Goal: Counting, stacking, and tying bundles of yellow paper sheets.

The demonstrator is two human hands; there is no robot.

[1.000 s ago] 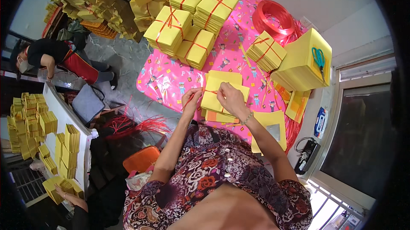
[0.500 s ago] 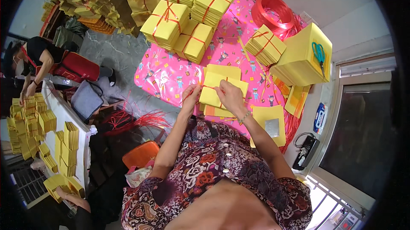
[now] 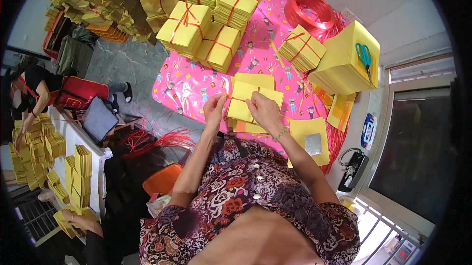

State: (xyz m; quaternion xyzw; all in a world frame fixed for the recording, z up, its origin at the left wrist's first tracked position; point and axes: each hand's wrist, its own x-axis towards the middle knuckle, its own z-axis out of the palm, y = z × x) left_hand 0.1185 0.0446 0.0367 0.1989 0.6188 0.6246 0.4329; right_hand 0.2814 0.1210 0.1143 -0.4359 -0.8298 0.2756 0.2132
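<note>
A small stack of yellow paper [image 3: 240, 111] lies in front of me, with red ribbon [image 3: 238, 99] crossing over its top. Pinched at the stack's left edge, the ribbon runs from the fingertips of my left hand [image 3: 214, 110]. My right hand [image 3: 264, 110] is closed on the ribbon above the middle of the stack, its knuckles hiding part of the crossing. More yellow sheets [image 3: 253, 79] lie under and behind this stack. To the right of my right wrist is a single yellow sheet [image 3: 309, 130] with a silver square [image 3: 313, 144].
Tied yellow bundles [image 3: 186, 26] stand at the back left of the pink-covered table [image 3: 177, 80]. At the back right are another tied bundle [image 3: 301, 48], a red ribbon roll [image 3: 301, 7] and scissors [image 3: 364, 56] on a tall paper stack [image 3: 339, 56]. Co-workers handle paper at a white table [image 3: 101, 186].
My left hand has shifted slightly up and left, its fingers still pinching the ribbon. My right hand stays almost in place over the stack. The whole view has tilted a little.
</note>
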